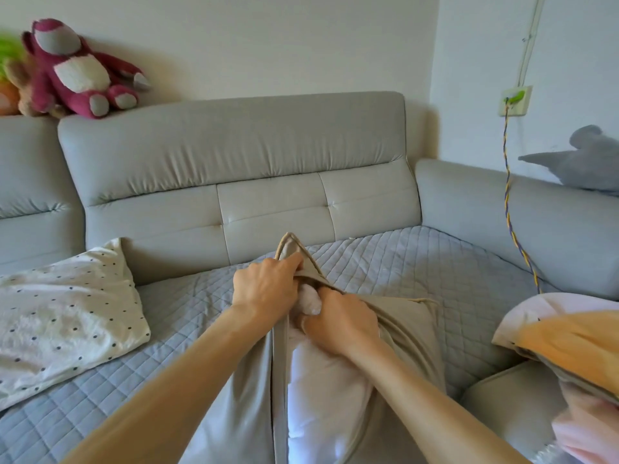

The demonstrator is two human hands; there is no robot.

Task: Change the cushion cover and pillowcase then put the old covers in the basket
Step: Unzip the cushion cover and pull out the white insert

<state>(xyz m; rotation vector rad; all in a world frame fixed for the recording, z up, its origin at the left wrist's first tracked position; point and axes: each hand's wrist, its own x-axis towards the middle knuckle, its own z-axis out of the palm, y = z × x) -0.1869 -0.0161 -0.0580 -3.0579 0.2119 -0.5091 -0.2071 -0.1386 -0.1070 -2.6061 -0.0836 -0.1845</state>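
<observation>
Insert (321,380), white, at 6 o'clock, half inside one beige cover (412,333) on sofa (402,262). Two hands: left hand (264,286) pinches cover's edge, right hand (338,324) grips opposite edge. One dotted pillow (63,316) at 9, one orange cushion (569,346) at 4.

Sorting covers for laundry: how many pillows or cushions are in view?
3: a polka-dot pillow at left, the beige-covered cushion at centre, an orange cushion at the right edge. Pink fabric under it may hide another.
</observation>
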